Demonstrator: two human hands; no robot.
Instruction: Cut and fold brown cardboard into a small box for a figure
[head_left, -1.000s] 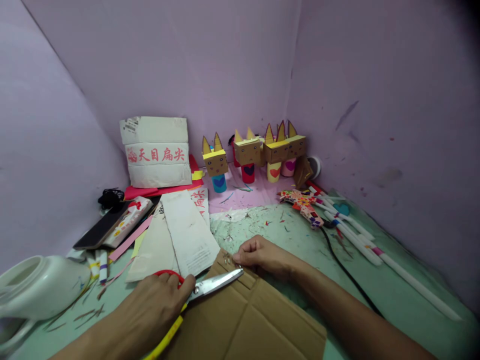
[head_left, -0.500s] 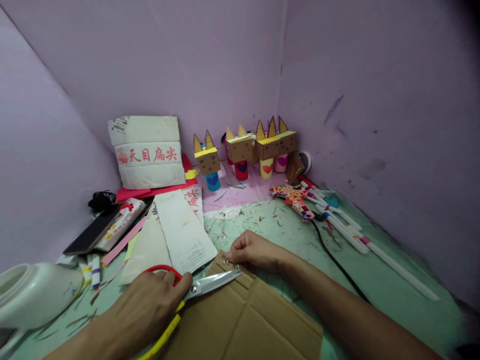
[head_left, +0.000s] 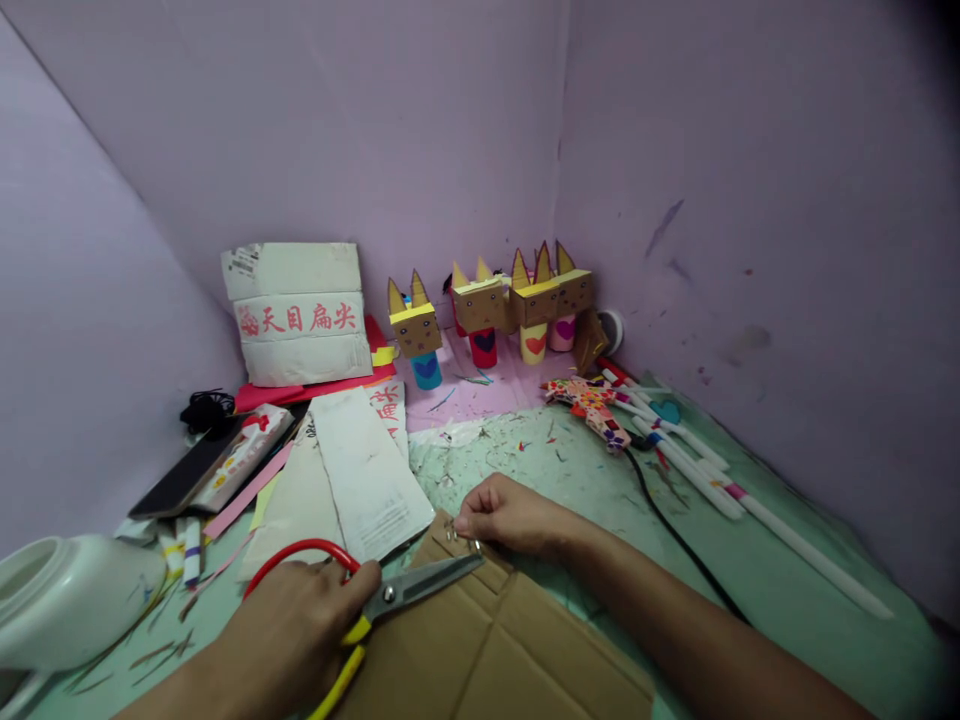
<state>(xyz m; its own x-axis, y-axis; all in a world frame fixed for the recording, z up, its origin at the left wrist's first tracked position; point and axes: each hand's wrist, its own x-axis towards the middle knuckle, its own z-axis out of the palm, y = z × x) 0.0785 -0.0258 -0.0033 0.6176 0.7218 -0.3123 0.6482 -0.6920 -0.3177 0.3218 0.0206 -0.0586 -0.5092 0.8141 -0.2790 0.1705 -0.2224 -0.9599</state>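
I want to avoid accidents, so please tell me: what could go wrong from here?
The scissors, held in the left hand, end close to the right hand, so a slip might nick it. What look like staples in the cardboard could prick it too.

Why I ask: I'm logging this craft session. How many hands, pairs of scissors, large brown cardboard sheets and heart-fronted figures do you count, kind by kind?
Hands: 2 (left hand, right hand)
Scissors: 1 pair
Large brown cardboard sheet: 1
Heart-fronted figures: 4 (blue-bodied figure, red-bodied figure, yellow-bodied figure, pink-bodied figure)
Total: 8
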